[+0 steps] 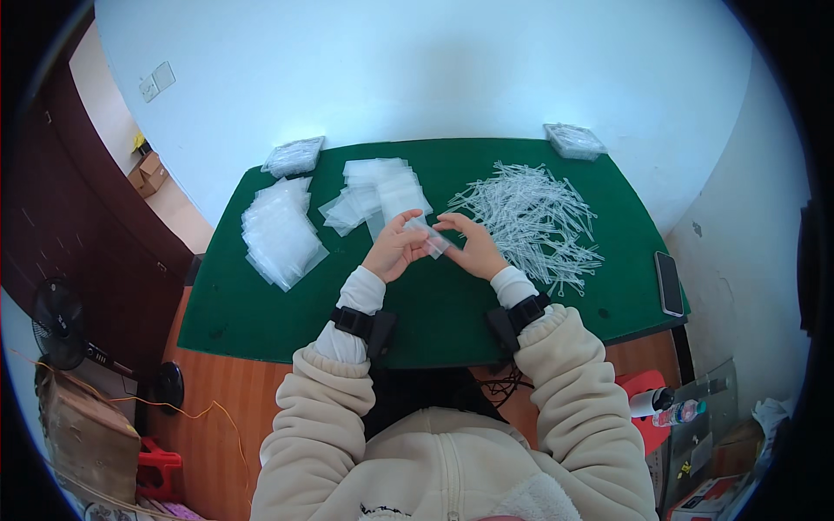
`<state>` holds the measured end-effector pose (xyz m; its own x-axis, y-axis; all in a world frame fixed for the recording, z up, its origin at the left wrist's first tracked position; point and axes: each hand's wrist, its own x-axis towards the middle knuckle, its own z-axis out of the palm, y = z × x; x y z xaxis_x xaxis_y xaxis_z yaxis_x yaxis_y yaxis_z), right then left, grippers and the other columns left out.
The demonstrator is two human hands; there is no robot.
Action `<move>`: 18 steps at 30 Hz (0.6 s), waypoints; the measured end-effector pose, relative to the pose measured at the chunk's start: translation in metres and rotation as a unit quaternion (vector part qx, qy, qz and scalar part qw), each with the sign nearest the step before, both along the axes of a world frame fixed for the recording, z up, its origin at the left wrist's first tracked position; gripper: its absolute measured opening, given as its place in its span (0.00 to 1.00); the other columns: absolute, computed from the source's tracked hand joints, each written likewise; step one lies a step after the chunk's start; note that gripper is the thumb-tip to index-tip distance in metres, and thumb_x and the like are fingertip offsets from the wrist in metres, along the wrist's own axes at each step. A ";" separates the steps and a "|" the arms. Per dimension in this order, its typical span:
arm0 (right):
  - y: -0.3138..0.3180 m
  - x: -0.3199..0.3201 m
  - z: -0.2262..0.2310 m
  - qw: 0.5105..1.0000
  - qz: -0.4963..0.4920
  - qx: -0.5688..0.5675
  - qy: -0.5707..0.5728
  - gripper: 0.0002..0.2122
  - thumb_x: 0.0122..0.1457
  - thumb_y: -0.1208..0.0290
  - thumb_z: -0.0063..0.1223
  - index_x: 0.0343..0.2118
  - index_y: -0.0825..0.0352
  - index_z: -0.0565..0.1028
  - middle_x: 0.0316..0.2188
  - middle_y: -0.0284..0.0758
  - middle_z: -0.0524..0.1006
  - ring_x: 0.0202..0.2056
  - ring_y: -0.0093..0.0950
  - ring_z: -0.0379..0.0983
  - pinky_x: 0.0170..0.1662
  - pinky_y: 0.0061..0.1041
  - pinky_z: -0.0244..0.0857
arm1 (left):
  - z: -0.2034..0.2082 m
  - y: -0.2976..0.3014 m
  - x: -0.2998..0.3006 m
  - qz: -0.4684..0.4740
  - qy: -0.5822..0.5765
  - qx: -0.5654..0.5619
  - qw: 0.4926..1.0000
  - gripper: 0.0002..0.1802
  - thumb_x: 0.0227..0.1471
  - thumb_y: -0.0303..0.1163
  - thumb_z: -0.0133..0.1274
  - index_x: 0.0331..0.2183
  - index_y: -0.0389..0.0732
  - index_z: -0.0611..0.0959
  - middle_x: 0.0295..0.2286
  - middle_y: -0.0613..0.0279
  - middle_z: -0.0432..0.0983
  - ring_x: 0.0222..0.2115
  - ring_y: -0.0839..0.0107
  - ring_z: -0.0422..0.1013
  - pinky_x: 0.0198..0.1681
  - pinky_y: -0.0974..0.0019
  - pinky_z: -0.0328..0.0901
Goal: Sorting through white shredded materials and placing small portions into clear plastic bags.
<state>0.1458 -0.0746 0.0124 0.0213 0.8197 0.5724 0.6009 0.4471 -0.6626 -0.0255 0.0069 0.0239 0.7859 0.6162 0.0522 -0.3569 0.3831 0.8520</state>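
A small clear plastic bag (pixel 437 244) is held up between my two hands above the middle of the green table. My left hand (pixel 397 248) pinches its left side between thumb and fingers. On its right side, my right hand (pixel 477 248) grips the edge with thumb and forefinger. Just beyond my left hand lies a loose spread of clear bags (pixel 365 193). To the right of my right hand is a wide heap of thin clear plastic sticks (pixel 532 217), some with small rings at their ends. Whether the held bag contains anything I cannot make out.
A fanned stack of clear bags (pixel 280 233) lies at the table's left. Filled clear packs sit at the back-left corner (pixel 294 156) and a similar pack (pixel 575 141) at the back right. A phone (pixel 668 284) rests near the right edge of the green tabletop (pixel 434 326).
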 end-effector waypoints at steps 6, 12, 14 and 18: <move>0.003 0.011 -0.006 0.995 -0.003 -0.072 0.065 0.17 0.46 0.77 0.52 0.41 0.71 0.68 0.33 0.35 0.76 0.33 0.26 0.73 0.39 0.22 0.65 | 0.007 -0.001 -0.001 0.069 0.019 0.038 0.997 0.24 0.48 0.28 0.49 0.47 0.38 0.62 0.30 0.59 0.71 0.28 0.71 0.71 0.30 0.73 0.66; -0.004 0.003 0.007 0.939 0.154 -0.230 0.205 0.13 0.46 0.80 0.51 0.37 0.72 0.70 0.27 0.37 0.77 0.28 0.20 0.73 0.34 0.17 0.65 | 0.005 0.014 -0.007 0.308 0.081 0.227 0.920 0.16 0.49 0.35 0.50 0.40 0.39 0.73 0.28 0.68 0.71 0.25 0.80 0.65 0.27 0.78 0.59; -0.005 0.003 0.004 0.929 0.178 -0.250 0.208 0.12 0.45 0.79 0.52 0.36 0.72 0.70 0.27 0.36 0.77 0.27 0.20 0.72 0.33 0.18 0.65 | 0.007 0.011 -0.008 0.258 0.105 0.247 0.928 0.14 0.49 0.36 0.50 0.37 0.39 0.74 0.26 0.68 0.71 0.25 0.81 0.65 0.26 0.78 0.58; -0.006 0.002 0.004 0.906 0.227 -0.294 0.202 0.12 0.44 0.77 0.55 0.33 0.72 0.71 0.25 0.36 0.76 0.25 0.19 0.72 0.31 0.18 0.66 | 0.003 0.007 -0.010 0.130 0.165 0.311 0.927 0.11 0.47 0.35 0.53 0.29 0.37 0.77 0.22 0.70 0.71 0.22 0.84 0.63 0.24 0.78 0.57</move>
<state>0.1476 -0.0807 0.0166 -0.2839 0.9573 0.0549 0.0990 0.0862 -0.9914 -0.0353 0.0139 0.0274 0.6519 0.7183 0.2432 -0.0481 -0.2809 0.9585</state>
